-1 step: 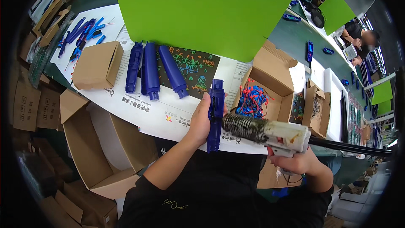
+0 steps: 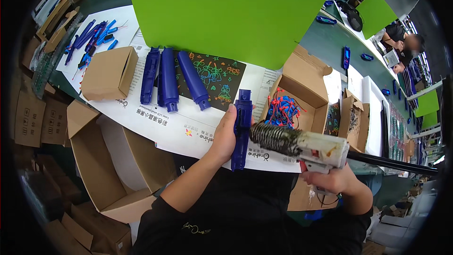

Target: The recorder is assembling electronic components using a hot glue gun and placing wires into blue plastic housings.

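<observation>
My left hand [image 2: 223, 136] is closed around a dark blue half-shell plastic housing [image 2: 243, 118], held upright above the front of the white sheet [image 2: 188, 134]. In my right hand [image 2: 336, 180] is a grimy white glue gun [image 2: 324, 148] with a spring coiled around its front end and a long black rod behind. Its dark nozzle end points left, close beside the housing's right edge; whether they touch I cannot tell. Several more blue housings [image 2: 170, 80] lie on the sheet and a black card with colourful drawings [image 2: 225, 73].
An open carton [image 2: 302, 94] of blue parts with red wires stands at right. A closed box [image 2: 106, 73] and loose blue parts [image 2: 94, 38] lie at left. A green panel [image 2: 226, 14] rises behind. An empty carton [image 2: 108, 160] sits lower left. Another person [image 2: 401, 42] works far right.
The glue gun has shifted very slightly right and down. The housing in my left hand has turned or tilted a little.
</observation>
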`<state>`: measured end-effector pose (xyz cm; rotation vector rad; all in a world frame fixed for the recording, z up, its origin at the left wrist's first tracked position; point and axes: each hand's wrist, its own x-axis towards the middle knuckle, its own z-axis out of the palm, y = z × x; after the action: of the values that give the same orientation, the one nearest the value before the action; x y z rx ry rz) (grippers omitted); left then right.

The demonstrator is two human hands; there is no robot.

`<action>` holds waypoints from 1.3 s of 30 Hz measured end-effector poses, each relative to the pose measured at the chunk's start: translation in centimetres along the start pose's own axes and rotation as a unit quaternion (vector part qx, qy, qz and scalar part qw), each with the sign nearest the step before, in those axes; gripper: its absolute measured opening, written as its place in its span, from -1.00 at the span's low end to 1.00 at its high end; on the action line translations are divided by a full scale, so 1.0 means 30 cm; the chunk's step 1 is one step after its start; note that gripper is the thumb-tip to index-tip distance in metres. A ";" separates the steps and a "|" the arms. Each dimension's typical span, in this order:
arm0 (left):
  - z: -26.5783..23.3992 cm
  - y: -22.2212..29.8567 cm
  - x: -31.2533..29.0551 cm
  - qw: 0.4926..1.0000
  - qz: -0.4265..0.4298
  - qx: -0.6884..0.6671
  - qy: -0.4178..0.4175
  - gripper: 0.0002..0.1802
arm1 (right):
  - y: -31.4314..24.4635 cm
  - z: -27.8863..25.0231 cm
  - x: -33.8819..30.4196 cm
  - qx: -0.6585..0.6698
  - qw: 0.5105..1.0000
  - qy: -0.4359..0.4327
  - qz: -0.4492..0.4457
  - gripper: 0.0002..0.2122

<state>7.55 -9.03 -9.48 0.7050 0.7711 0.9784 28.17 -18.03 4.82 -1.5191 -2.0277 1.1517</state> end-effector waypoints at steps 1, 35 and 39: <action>0.004 0.005 -0.007 1.000 -0.009 0.025 0.010 -0.34 | -0.005 -0.007 0.002 0.026 0.999 0.002 0.046 -0.79; -0.003 0.004 -0.008 0.981 0.017 -0.194 0.008 -0.38 | 0.383 -0.254 -0.418 0.471 0.692 0.538 0.099 -0.55; -0.005 0.008 -0.013 0.983 0.037 -0.180 -0.012 -0.42 | 0.562 -0.219 -0.477 0.520 0.648 0.521 0.199 -0.57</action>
<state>7.18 -9.27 -9.28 0.4323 0.5294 1.1380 48.40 -26.99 -1.66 -1.3657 -0.1185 0.8778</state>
